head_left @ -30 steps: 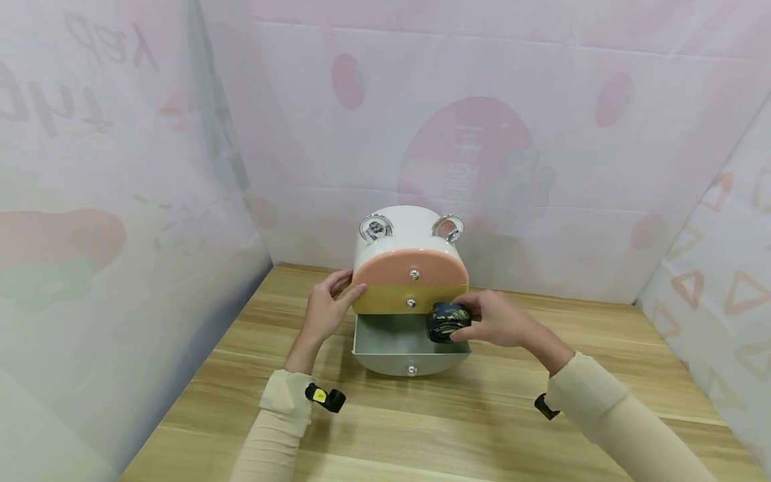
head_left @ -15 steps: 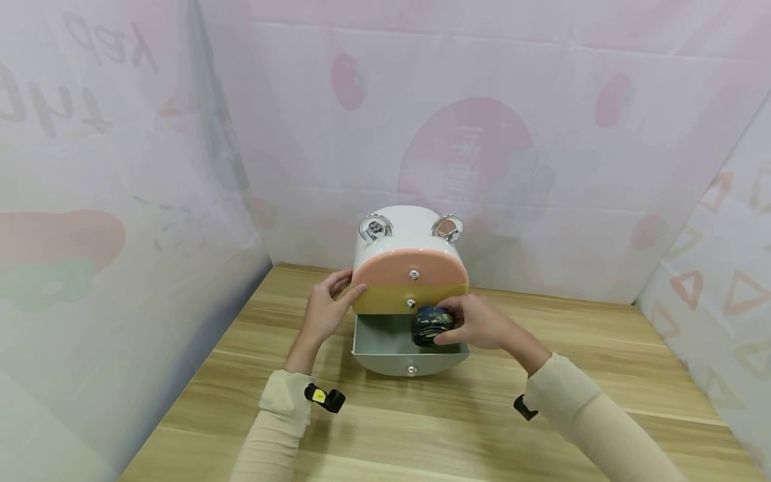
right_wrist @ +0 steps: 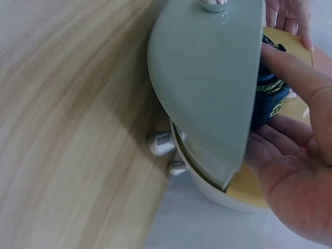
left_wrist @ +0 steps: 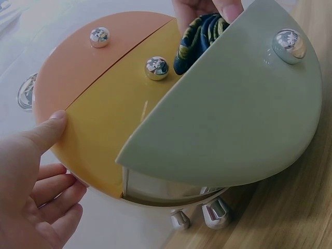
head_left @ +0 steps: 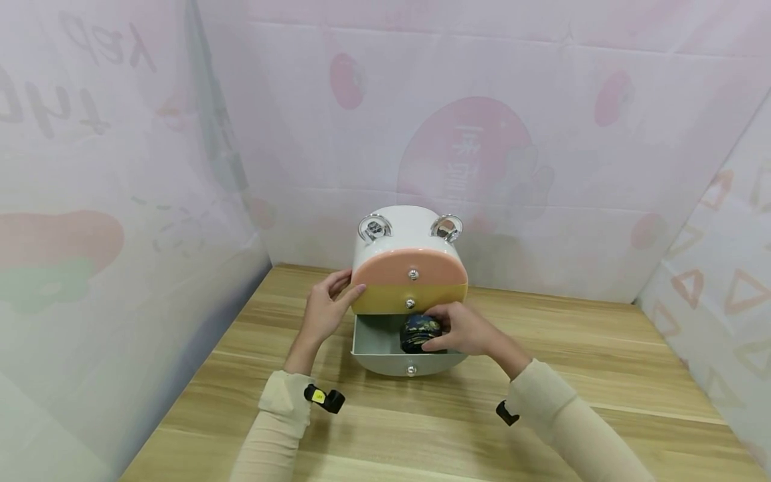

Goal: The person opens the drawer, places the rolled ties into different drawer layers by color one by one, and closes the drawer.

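A small round white drawer cabinet (head_left: 397, 231) stands on the wooden table, with a pink top drawer (head_left: 409, 266), a yellow middle drawer (head_left: 385, 300) and a grey-green bottom drawer (head_left: 376, 348) pulled out. My right hand (head_left: 460, 331) grips a dark blue patterned roll of cloth (head_left: 418, 333) and holds it inside the open bottom drawer (left_wrist: 233, 119); the roll (left_wrist: 199, 33) shows above the drawer front. My left hand (head_left: 325, 311) rests against the cabinet's left side, thumb (left_wrist: 44, 132) on the yellow drawer's edge, holding nothing.
Pale printed fabric walls (head_left: 120, 167) close in the table on the left, back and right. The cabinet stands on short silver feet (left_wrist: 215, 212) near the back wall. Bare wooden tabletop (head_left: 421, 428) lies in front of the cabinet.
My right hand has carried the dark roll leftward and down from the drawer's right edge into the open bottom drawer. The left hand has stayed on the cabinet.
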